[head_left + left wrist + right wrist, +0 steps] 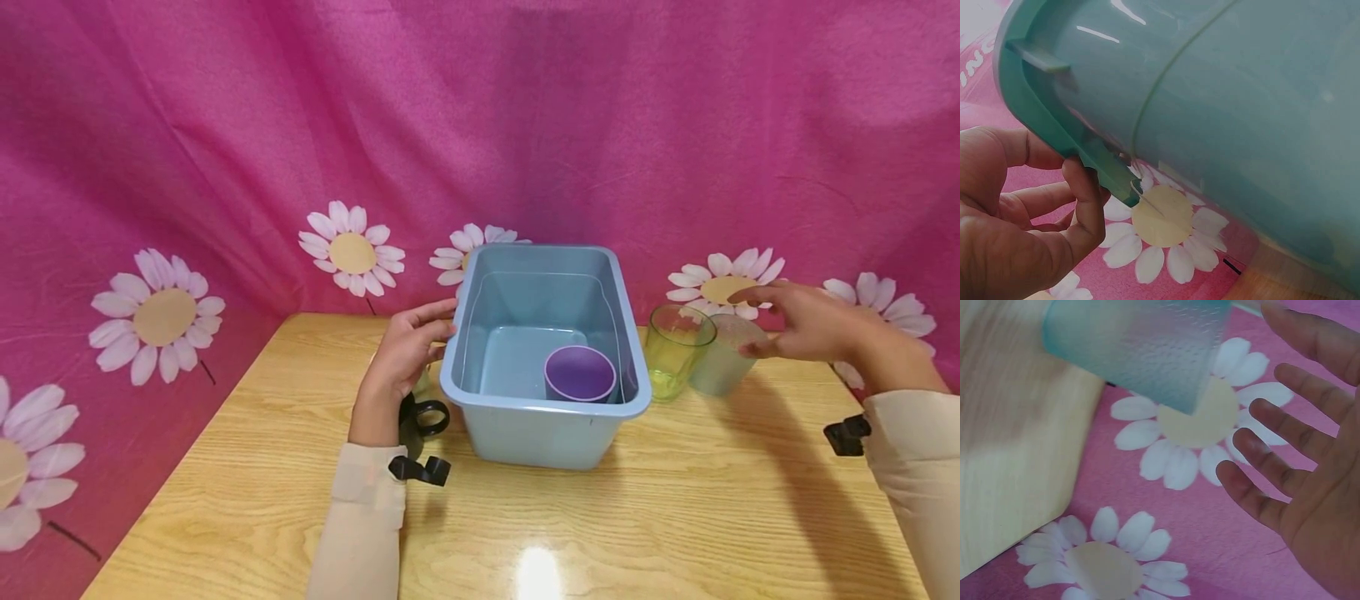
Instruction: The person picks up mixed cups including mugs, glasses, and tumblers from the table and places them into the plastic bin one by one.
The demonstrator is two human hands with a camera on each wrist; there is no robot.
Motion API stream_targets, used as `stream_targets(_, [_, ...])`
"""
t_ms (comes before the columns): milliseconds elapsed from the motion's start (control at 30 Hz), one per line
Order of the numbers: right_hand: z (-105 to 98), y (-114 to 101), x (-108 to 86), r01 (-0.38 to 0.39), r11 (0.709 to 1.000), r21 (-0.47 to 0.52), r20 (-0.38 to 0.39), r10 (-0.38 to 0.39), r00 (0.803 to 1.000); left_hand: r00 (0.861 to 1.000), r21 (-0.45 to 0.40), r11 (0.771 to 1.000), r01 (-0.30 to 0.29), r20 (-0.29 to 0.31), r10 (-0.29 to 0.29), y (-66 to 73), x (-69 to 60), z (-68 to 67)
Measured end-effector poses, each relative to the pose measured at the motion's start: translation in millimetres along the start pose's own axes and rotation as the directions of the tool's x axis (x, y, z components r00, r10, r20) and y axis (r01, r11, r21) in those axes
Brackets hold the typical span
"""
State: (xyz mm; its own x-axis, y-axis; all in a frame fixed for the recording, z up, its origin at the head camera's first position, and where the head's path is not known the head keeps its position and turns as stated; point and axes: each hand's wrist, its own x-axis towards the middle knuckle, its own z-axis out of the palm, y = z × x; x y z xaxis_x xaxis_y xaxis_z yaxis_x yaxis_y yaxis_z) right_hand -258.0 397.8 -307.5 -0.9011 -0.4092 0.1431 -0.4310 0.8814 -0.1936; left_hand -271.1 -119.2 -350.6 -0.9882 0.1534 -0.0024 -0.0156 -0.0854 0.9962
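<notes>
A grey-blue plastic tub stands on the table, a purple cup inside it near the front right corner. My left hand holds the tub's left rim; in the left wrist view, thumb and fingers pinch the rim's edge. To the right of the tub are a clear green glass and a frosted pale-blue tumbler. My right hand is beside the tumbler's top. In the right wrist view its fingers are spread, apart from the tumbler.
A black mug, its handle facing the tub, stands partly hidden behind my left wrist. Something pale and see-through shows behind it. The wooden table meets a pink cloth with printed daisies at the back.
</notes>
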Motion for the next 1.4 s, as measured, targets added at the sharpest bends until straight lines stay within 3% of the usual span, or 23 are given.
stream_targets(233, [16.0, 12.2, 2.4, 0.07, 0.997, 0.023, -0.044, -0.069, 0.997, 1.0, -0.001, 1.0, -0.002, -0.001, 0.002, 0.1, 0.8, -0.1])
stream_targets(500, [26.0, 20.3, 7.5, 0.01, 1.0, -0.023, 0.024, -0.009, 1.0, 1.0, -0.003, 1.0, 0.007, -0.005, -0.007, 0.3, 0.0, 0.4])
stream_targets(867, [38.6, 28.0, 11.8, -0.031, 0.997, 0.069, 0.073, 0.025, 0.997, 1.0, -0.005, 1.0, 0.008, -0.007, -0.008, 1.6, -0.8, 1.7])
stream_targets(1400, [38.9, 26.0, 11.6, -0.051, 0.995, 0.088, 0.074, 0.044, 0.996, 1.0, -0.007, 1.0, 0.0, -0.002, 0.0, 0.5, -0.2, 1.0])
